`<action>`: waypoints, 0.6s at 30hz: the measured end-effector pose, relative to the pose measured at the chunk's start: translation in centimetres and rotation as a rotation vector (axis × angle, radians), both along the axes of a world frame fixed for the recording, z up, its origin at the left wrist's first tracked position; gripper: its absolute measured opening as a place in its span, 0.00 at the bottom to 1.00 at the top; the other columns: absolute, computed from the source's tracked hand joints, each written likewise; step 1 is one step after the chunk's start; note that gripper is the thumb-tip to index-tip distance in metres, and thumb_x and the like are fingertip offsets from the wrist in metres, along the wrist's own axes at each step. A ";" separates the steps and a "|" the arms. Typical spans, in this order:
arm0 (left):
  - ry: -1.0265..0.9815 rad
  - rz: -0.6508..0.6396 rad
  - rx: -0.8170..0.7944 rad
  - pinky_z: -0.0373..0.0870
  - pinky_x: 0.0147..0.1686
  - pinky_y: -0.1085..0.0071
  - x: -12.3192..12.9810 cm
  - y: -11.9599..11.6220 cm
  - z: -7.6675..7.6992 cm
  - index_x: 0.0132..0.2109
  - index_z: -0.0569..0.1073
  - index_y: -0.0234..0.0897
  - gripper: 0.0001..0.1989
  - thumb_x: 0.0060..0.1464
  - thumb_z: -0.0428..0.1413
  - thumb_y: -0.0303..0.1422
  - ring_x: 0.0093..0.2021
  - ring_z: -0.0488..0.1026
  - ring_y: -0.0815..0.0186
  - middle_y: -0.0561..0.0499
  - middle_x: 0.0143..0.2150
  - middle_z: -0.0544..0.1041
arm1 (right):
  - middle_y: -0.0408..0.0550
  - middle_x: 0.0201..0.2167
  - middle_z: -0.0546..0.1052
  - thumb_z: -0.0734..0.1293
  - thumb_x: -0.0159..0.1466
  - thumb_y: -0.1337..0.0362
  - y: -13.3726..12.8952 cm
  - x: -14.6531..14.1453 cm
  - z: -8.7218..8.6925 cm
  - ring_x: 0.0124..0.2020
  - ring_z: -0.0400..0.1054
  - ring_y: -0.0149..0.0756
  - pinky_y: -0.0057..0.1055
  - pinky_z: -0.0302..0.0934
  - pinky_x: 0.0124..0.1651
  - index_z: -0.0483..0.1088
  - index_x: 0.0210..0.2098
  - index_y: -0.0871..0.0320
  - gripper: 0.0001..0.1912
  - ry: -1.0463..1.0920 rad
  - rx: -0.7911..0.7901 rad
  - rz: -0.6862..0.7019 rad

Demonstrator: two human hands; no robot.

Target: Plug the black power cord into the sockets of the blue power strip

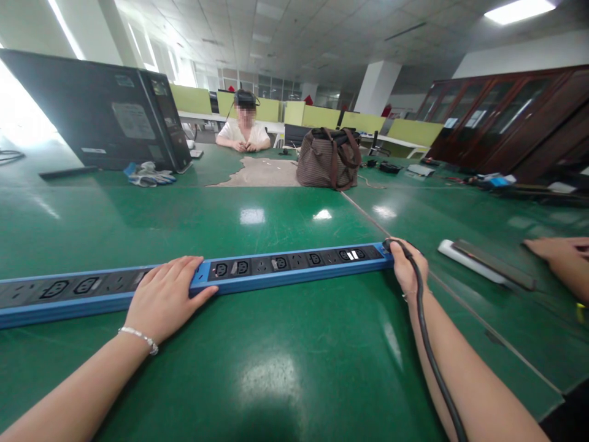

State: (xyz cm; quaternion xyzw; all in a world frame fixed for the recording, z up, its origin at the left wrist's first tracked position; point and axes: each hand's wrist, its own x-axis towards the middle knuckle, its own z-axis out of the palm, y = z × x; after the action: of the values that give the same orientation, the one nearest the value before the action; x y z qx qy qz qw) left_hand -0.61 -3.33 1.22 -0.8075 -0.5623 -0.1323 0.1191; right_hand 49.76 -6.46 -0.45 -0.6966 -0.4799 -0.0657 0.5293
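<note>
A long blue power strip (pixel 294 277) with a row of black sockets lies across the green table and runs out of view on the left. My left hand (pixel 168 291) is laid over its middle, fingers bent across the far edge and thumb along the near side. At the strip's right end, where the black power cord (pixel 422 319) comes out, my right hand (pixel 407 267) is closed around the end. The cord trails back over my right forearm. My right fingertips are partly hidden behind the hand.
Beyond the strip stand a black computer case (pixel 115 116), work gloves (pixel 150 174) and a brown bag (pixel 327 158). A person (pixel 243 126) sits across the table. At right, another person's hand (pixel 554 255) is near a white bar-shaped object (pixel 473 261). Cables and small parts lie farther back.
</note>
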 end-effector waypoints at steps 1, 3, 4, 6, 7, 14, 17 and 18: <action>-0.002 0.000 -0.001 0.57 0.56 0.55 0.0 0.0 0.0 0.58 0.63 0.33 0.33 0.54 0.43 0.53 0.56 0.66 0.50 0.39 0.57 0.70 | 0.52 0.42 0.78 0.61 0.59 0.47 0.0 0.0 0.1 0.46 0.70 0.44 0.42 0.59 0.53 0.75 0.40 0.58 0.23 -0.004 -0.021 -0.012; -0.001 -0.003 0.000 0.57 0.56 0.55 0.0 0.0 0.0 0.58 0.63 0.33 0.33 0.54 0.43 0.53 0.56 0.66 0.50 0.39 0.57 0.70 | 0.52 0.42 0.78 0.61 0.58 0.47 -0.1 0.2 0.2 0.47 0.69 0.44 0.42 0.60 0.53 0.75 0.40 0.58 0.23 -0.008 -0.043 -0.039; -0.002 -0.003 0.002 0.57 0.56 0.55 0.0 0.0 0.0 0.58 0.63 0.33 0.33 0.54 0.43 0.53 0.56 0.66 0.50 0.39 0.57 0.70 | 0.52 0.42 0.78 0.61 0.58 0.47 -0.2 0.4 0.2 0.47 0.69 0.44 0.42 0.60 0.53 0.75 0.41 0.57 0.23 -0.012 -0.051 -0.049; -0.009 -0.004 0.007 0.57 0.56 0.55 0.0 0.1 -0.1 0.58 0.63 0.33 0.33 0.54 0.43 0.53 0.56 0.66 0.50 0.39 0.57 0.70 | 0.51 0.43 0.78 0.61 0.58 0.48 -0.3 0.6 0.3 0.47 0.70 0.44 0.41 0.60 0.53 0.75 0.41 0.57 0.22 -0.030 -0.065 -0.053; -0.014 -0.005 0.008 0.57 0.56 0.54 0.0 0.1 -0.1 0.58 0.63 0.33 0.33 0.54 0.43 0.53 0.56 0.66 0.50 0.39 0.57 0.70 | 0.51 0.43 0.78 0.61 0.59 0.48 -0.3 0.8 0.4 0.47 0.70 0.44 0.41 0.60 0.52 0.75 0.41 0.57 0.22 -0.046 -0.079 -0.051; -0.034 -0.009 0.007 0.57 0.55 0.54 0.1 0.0 0.0 0.57 0.64 0.32 0.33 0.54 0.44 0.52 0.56 0.66 0.50 0.38 0.56 0.70 | 0.50 0.42 0.78 0.59 0.59 0.49 0.0 1.1 0.1 0.48 0.68 0.45 0.44 0.58 0.54 0.75 0.41 0.55 0.21 -0.197 -0.201 -0.054; -0.022 -0.002 0.003 0.57 0.55 0.54 0.1 0.0 0.1 0.58 0.64 0.32 0.33 0.54 0.43 0.52 0.56 0.66 0.50 0.38 0.56 0.70 | 0.51 0.46 0.76 0.59 0.59 0.51 0.1 1.1 -0.5 0.54 0.64 0.47 0.46 0.54 0.59 0.75 0.43 0.56 0.22 -0.212 -0.190 -0.111; -0.015 -0.001 0.002 0.57 0.55 0.54 0.1 0.0 0.1 0.58 0.64 0.32 0.33 0.54 0.43 0.52 0.56 0.66 0.50 0.38 0.56 0.70 | 0.52 0.48 0.75 0.59 0.60 0.51 0.1 1.1 -0.8 0.57 0.61 0.48 0.47 0.52 0.60 0.75 0.44 0.56 0.22 -0.215 -0.196 -0.131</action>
State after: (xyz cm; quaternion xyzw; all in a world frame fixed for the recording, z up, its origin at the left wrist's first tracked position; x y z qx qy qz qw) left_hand -0.48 -3.34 1.29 -0.8066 -0.5628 -0.1391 0.1158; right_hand 50.86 -6.35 -1.23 -0.7636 -0.4915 -0.1273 0.3989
